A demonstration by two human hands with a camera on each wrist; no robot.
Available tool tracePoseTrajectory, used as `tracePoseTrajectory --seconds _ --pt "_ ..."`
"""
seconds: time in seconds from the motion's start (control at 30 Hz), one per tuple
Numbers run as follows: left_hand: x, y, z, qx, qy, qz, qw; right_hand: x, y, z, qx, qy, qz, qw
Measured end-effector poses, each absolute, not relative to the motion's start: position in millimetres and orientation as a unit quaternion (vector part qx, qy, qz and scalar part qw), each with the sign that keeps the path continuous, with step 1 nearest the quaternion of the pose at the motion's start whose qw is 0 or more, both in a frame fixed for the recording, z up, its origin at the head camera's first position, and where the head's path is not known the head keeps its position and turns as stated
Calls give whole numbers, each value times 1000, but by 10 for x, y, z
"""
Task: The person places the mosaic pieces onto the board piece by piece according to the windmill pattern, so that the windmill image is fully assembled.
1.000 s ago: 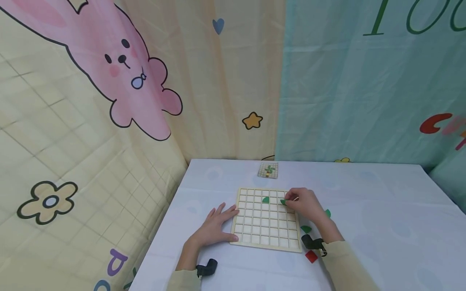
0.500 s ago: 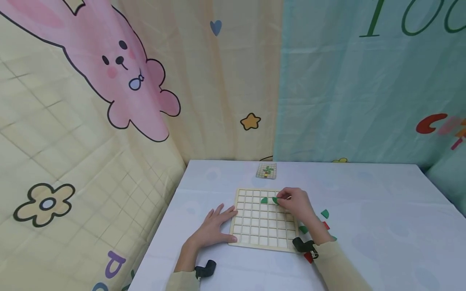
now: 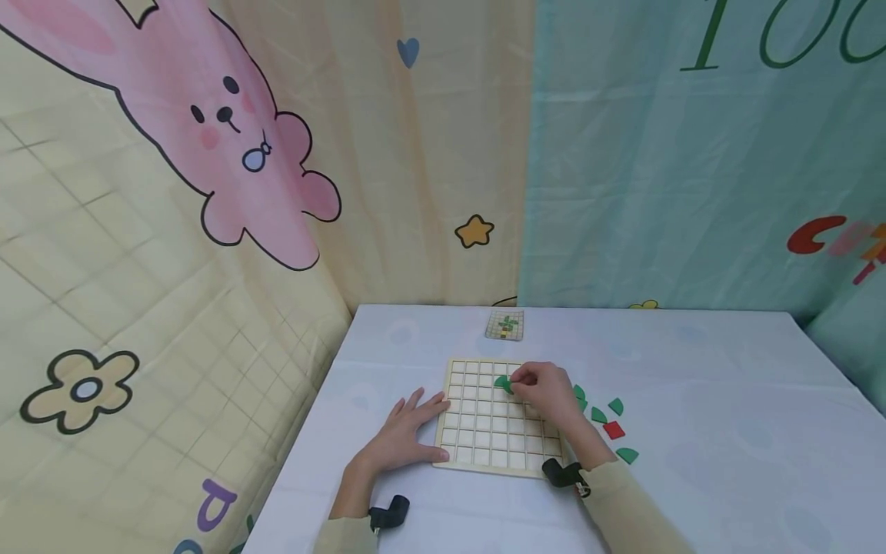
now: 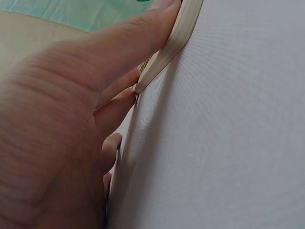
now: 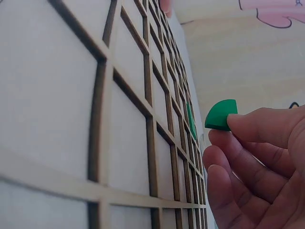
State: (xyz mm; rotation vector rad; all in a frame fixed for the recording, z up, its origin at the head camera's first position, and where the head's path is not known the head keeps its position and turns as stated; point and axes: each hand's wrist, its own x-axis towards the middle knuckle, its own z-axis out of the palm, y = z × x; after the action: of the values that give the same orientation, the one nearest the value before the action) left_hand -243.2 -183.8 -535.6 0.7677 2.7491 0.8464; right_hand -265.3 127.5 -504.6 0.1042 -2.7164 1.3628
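A wooden grid board (image 3: 488,471) lies flat on the white table. My left hand (image 3: 403,438) rests spread at its left edge, with fingertips and thumb against the rim; the thumb (image 4: 124,45) lies along it in the left wrist view. My right hand (image 3: 548,394) pinches a green quarter-circle tile (image 5: 221,114) between thumb and fingers, close over the board's upper rows. Another green tile (image 5: 191,123) sits in a grid cell just beside the held one.
Right of the board lie several loose green tiles (image 3: 616,405) and a red square tile (image 3: 613,430). A small pattern card (image 3: 505,325) lies beyond the board. Printed curtains (image 3: 429,154) stand behind and left of the table.
My right hand has moved left over the board with the green tile, up to the one in the grid. Loose tiles at the right came into view from behind the arm. My left hand stayed put.
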Motion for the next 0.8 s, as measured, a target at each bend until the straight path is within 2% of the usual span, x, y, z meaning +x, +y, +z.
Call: tracePoseTrajectory --seconds 0.8 --pt "-2419 -1840 -5342 260 918 288 82 -2652 1153 -5105 31 -897 438 50"
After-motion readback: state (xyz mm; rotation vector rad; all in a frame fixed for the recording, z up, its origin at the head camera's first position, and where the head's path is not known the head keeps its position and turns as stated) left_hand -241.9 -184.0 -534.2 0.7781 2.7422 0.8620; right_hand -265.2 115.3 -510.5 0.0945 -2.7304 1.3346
